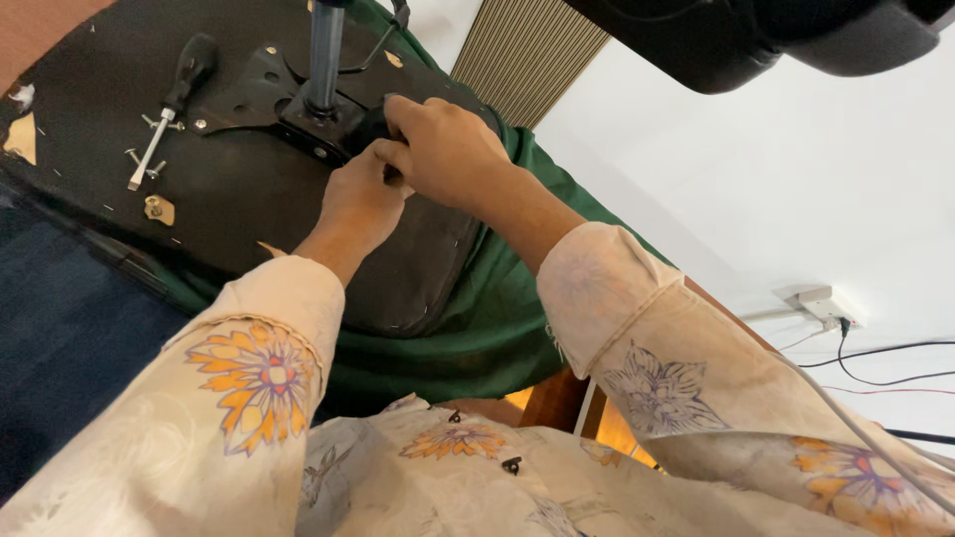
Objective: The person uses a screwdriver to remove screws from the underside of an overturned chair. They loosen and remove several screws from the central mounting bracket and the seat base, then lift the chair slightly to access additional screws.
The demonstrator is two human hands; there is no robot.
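Chair seat flipped over, mechanism plate half off

Both hands, left hand (360, 199) and right hand (446, 149), have fingers curled tight on the black mounting bracket (328, 124) at the gas cylinder (323, 50); can't tell what they pinch. Loose bolts (159, 124) and a screwdriver (171, 104) lie on the seat underside (229, 209), so unbolting looks partly done.

The underside of the chair seat (249, 199) is covered in a matt black, slightly fuzzy fabric, scuffed and flecked with pale scraps, and a matt black metal plate (254, 94) with a dull grey metal column (323, 50) is bolted to it. A screwdriver (169, 104) is seen with a glossy black plastic handle and a bright metal shaft, beside shiny metal screws (144, 159). A smooth green cloth (497, 318) is draped underneath, and the sleeves (259, 378) are of soft, cream printed cloth.
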